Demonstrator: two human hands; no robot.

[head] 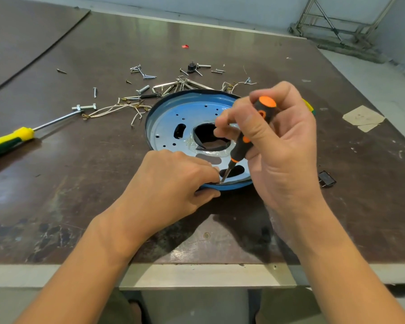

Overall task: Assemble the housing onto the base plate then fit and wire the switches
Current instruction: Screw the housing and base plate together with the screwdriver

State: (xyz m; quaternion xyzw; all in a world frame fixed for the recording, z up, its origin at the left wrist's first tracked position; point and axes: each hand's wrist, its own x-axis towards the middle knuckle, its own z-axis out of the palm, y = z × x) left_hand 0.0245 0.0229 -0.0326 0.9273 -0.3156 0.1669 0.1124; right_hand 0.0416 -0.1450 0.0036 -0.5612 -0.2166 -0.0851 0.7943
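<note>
Judged an early fastening step: with base plate (168,118) flat on the table (80,183), near rim pinched in left hand (171,181) and screwdriver (239,148) gripped in right hand (283,155), seat tip squarely at the rim, then turn.

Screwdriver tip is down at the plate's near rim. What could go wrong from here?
The screwdriver in the right hand has its tip beside the fingers of the left hand; a slip could jab them. The blue plate is steadied only at that rim, so it may skid into the loose screws behind.
</note>
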